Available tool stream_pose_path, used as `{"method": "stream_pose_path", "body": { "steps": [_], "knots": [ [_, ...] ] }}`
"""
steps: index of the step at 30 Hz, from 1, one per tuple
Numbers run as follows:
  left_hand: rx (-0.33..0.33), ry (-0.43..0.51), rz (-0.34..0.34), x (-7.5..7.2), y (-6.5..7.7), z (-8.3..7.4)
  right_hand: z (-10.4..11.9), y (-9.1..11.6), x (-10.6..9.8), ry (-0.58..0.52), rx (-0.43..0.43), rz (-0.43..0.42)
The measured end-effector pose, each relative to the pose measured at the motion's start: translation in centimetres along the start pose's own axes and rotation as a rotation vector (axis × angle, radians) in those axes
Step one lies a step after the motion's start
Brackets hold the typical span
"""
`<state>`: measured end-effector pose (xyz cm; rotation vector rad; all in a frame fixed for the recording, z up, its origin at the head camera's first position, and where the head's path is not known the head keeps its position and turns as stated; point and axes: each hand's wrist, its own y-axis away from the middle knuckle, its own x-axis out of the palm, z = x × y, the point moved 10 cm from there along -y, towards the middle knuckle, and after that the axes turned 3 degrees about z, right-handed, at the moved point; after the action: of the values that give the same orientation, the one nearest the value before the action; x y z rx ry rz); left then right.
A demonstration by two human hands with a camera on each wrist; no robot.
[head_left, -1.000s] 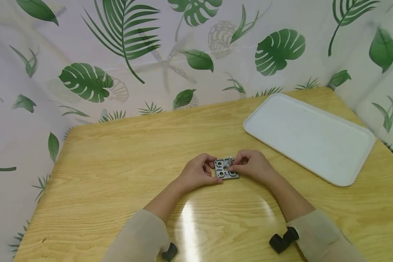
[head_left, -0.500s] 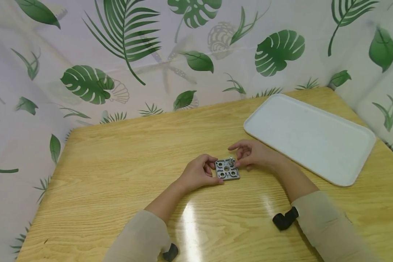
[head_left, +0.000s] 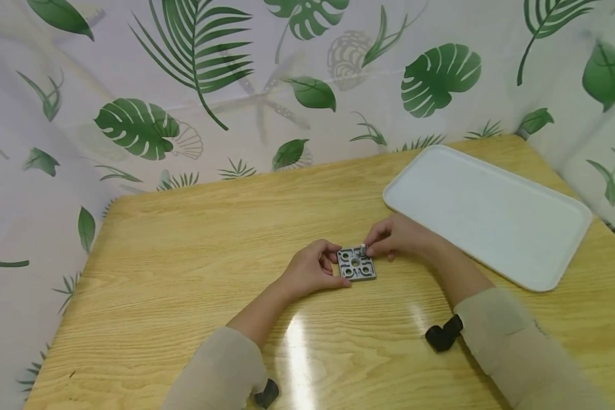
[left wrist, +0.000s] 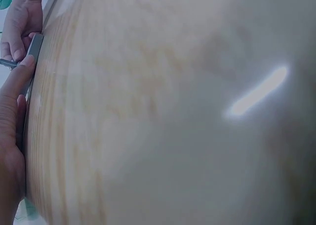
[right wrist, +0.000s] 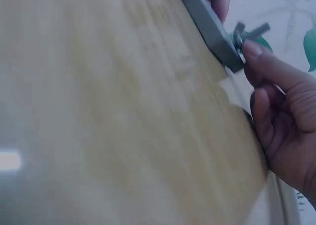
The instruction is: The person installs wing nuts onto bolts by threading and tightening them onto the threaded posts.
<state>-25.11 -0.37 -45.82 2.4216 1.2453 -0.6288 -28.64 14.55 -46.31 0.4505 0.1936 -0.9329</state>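
A square grey metal plate with several round holes lies on the wooden table in the head view. My left hand grips it by its left side, thumb at the near edge and fingers at the far corner. A threaded bolt stands up from the plate's far right corner. What looks like a wing nut sits low on that bolt, close to the plate. Thumb and fingers of my right hand pinch the wing nut from the right, partly covering it. The plate's underside is hidden.
Behind and to the right of my right hand rests a white rectangular tray on the wooden table. A leaf-patterned cloth hangs along the table's back and sides. Black pieces are attached at both sleeves.
My right hand came off the wing nut with fingers spread half a second ago and now pinches it again, slightly farther back. The left hand and the plate have stayed almost still.
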Motion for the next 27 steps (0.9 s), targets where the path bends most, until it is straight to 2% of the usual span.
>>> {"method": "stream_pose_path", "body": {
  "steps": [3, 6, 17, 21, 27],
  "knots": [
    [0.006, -0.008, -0.006, -0.2, 0.0, -0.1, 0.1, 1.0, -0.2, 0.028, -0.050, -0.142],
    [0.013, -0.011, -0.014, -0.3, 0.0, -0.1, 0.2, 2.0, -0.1, 0.036, -0.082, -0.248],
    [0.025, -0.013, -0.005, 0.2, -0.1, -0.1, 1.0, 4.6, 0.9, 0.141, -0.106, -0.466],
    [0.023, -0.016, -0.006, 0.2, -0.1, 0.0, 1.3, 5.1, 1.1, 0.145, -0.096, -0.513],
    [0.023, -0.023, -0.009, 0.0, 0.0, 0.0, 1.6, 5.2, 1.3, 0.170, -0.090, -0.520]
  ]
}}
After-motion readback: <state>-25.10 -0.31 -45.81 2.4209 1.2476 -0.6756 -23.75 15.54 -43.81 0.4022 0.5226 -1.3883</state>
